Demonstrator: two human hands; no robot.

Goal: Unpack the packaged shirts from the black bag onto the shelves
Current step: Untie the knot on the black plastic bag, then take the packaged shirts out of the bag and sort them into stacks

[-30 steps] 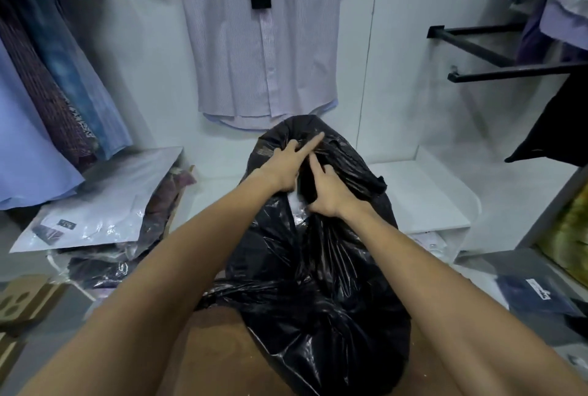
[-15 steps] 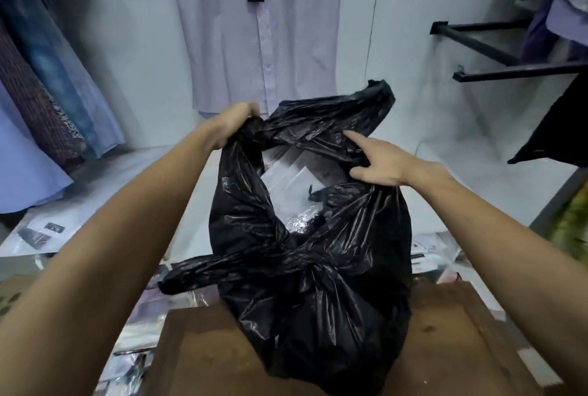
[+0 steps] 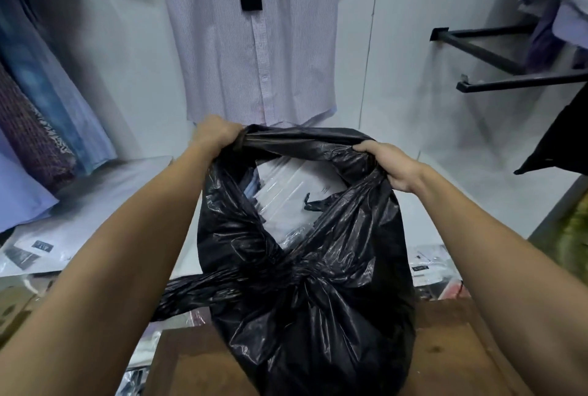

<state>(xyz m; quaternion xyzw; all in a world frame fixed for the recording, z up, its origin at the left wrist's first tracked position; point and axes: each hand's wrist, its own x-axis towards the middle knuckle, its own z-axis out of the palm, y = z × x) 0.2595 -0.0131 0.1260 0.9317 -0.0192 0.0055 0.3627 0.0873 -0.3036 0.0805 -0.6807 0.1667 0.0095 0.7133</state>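
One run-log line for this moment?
left hand grips black plastic bag rim | right hand grips rim | clear-packaged shirts inside

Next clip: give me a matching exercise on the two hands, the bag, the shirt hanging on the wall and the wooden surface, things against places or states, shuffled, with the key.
Things:
1. left hand
2. right hand
3. hanging shirt
4. wooden surface

Places or states:
A. under the bag
B. grips the bag's right rim
C. on the wall, black tag at the collar
D. grips the bag's left rim

Pairs: 1-D, 2-B, 3-C, 4-A
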